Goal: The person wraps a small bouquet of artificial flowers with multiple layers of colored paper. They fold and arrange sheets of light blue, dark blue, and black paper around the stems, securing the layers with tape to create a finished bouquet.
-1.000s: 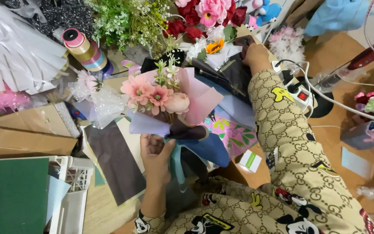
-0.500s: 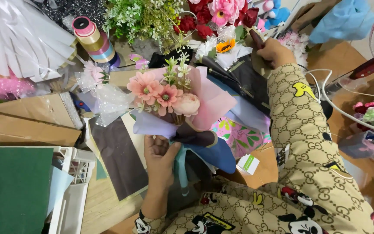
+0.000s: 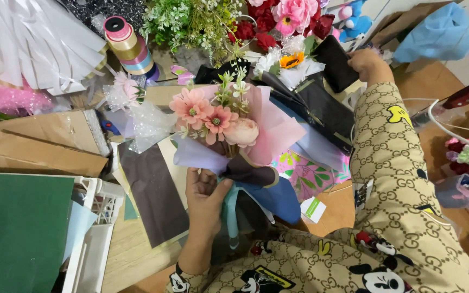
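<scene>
My left hand [image 3: 204, 198] grips the stem end of a small bouquet [image 3: 229, 127] of pink and peach flowers wrapped in pink, lilac and dark paper, held upright over the table. A light blue ribbon [image 3: 232, 214] hangs from its neck. My right hand [image 3: 367, 64] reaches to the far right and holds the edge of a black wrapping sheet [image 3: 335, 62] lifted from a pile of dark sheets [image 3: 321, 111]. The patterned beige sleeve [image 3: 394, 163] of my right arm crosses the right side of the view.
A stack of ribbon spools [image 3: 126, 46] stands at the back left beside white paper [image 3: 28, 38]. Greenery [image 3: 191, 21] and red and pink flowers [image 3: 283, 16] fill the back. A white crate [image 3: 96, 233] with green sheets sits at the near left. Brown paper [image 3: 39, 141] lies left.
My right hand has moved right and back along the far pile and now holds up a black sheet. The bouquet in my left hand has stayed nearly in place.
</scene>
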